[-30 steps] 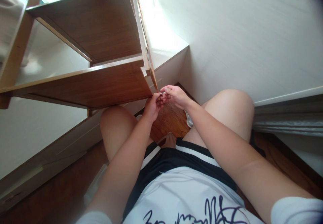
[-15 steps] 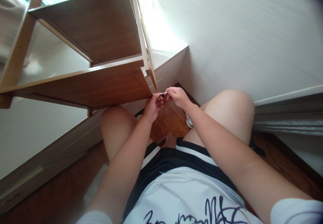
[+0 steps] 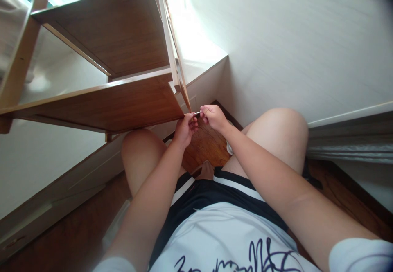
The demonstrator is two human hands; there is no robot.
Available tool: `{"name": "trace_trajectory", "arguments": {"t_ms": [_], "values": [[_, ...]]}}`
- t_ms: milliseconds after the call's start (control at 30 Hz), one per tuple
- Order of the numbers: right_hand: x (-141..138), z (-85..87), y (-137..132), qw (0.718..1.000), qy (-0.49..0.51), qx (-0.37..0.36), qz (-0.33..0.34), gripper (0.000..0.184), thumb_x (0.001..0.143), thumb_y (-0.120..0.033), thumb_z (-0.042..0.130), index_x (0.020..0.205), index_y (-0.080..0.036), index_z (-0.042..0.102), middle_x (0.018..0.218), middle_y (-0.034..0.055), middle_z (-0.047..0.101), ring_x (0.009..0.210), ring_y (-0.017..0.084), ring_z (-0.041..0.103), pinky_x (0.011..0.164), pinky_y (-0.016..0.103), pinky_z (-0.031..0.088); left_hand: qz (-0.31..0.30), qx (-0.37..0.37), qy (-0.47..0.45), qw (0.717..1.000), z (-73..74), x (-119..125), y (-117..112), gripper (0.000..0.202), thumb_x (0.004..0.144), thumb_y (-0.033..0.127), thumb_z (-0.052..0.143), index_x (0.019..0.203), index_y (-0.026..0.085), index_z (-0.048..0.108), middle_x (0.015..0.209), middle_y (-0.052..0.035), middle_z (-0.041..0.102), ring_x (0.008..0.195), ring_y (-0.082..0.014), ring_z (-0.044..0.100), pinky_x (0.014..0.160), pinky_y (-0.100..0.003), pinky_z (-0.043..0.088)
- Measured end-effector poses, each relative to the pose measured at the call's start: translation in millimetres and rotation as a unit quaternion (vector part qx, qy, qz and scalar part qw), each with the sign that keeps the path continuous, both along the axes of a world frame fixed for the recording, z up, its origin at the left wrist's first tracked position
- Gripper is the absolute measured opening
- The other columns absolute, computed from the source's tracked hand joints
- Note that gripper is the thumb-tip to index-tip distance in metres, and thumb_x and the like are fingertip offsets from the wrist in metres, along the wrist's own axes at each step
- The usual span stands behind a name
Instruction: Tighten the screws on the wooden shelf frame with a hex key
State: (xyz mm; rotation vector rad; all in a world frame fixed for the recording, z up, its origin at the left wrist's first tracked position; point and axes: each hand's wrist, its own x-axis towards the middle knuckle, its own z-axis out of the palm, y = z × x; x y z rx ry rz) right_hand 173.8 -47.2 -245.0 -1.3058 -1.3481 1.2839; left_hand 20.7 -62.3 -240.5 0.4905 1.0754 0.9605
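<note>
Head view: just right of the wooden shelf's (image 3: 123,104) lower corner, a thin pale rod (image 3: 198,113) spans the gap between my fingertips. My right hand (image 3: 215,117), farther from the shelf, pinches its outer end, fingers curled tight. My left hand (image 3: 185,129), beside that corner, has thumb and fingertip at the rod, others half-curled; I cannot tell whether they grip. Its long axis runs sideways, toward the shelf. A second ago my right fingers were spread, nearer the left.

Head view, facing forward, down (hands (image 3: 184,129) (image 3: 214,118) near)
</note>
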Motion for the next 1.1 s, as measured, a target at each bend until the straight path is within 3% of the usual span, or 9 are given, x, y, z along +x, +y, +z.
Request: {"name": "trace_trajectory", "arguments": {"t_ms": [233, 433, 667, 1100], "values": [[-0.2, 1.3, -0.1, 1.0, -0.003, -0.012, 0.006, 0.061, 0.09, -0.076, 0.044, 0.066, -0.021, 0.054, 0.047, -0.0023, 0.05, 0.043, 0.012, 0.043, 0.048, 0.027, 0.034, 0.001, 0.0, 0.005, 1.0, 1.3, 0.2, -0.6, 0.025, 0.073, 0.039, 0.072, 0.09, 0.021, 0.066, 0.073, 0.0049, 0.061, 0.057, -0.0066, 0.055, 0.053, -0.02, 0.041], [6.9, 3.6, -1.1, 0.996, -0.068, 0.049, 0.003, 0.057, 0.093, -0.071, 0.043, 0.07, -0.02, 0.055, 0.052, -0.0025, 0.052, 0.052, 0.013, 0.048, 0.059, 0.027, 0.038, 0.003, -0.002, 0.011, 1.0, 1.5, -0.1, -0.6, 0.026, 0.073, 0.038, 0.072, 0.09, 0.02, 0.066, 0.073, 0.004, 0.062, 0.057, -0.0068, 0.055, 0.053, -0.02, 0.041], [6.1, 2.8, -3.4, 0.994, -0.073, 0.082, 0.011, 0.055, 0.095, -0.068, 0.044, 0.071, -0.02, 0.057, 0.052, -0.0029, 0.053, 0.051, 0.014, 0.048, 0.059, 0.027, 0.037, 0.003, -0.001, 0.006, 1.0, 1.2, 0.0, -0.7, 0.027, 0.072, 0.038, 0.072, 0.091, 0.02, 0.066, 0.073, 0.0043, 0.062, 0.057, -0.0065, 0.055, 0.053, -0.019, 0.041], [4.2, 0.9, -7.4, 0.994, -0.08, 0.077, -0.007, 0.059, 0.092, -0.074, 0.041, 0.076, -0.02, 0.061, 0.054, -0.003, 0.052, 0.051, 0.014, 0.046, 0.057, 0.028, 0.035, 0.004, -0.001, 0.0, 1.0, 0.6, 0.1, -0.2, 0.026, 0.072, 0.037, 0.072, 0.09, 0.02, 0.066, 0.074, 0.0047, 0.061, 0.058, -0.0064, 0.055, 0.054, -0.02, 0.041]]}}
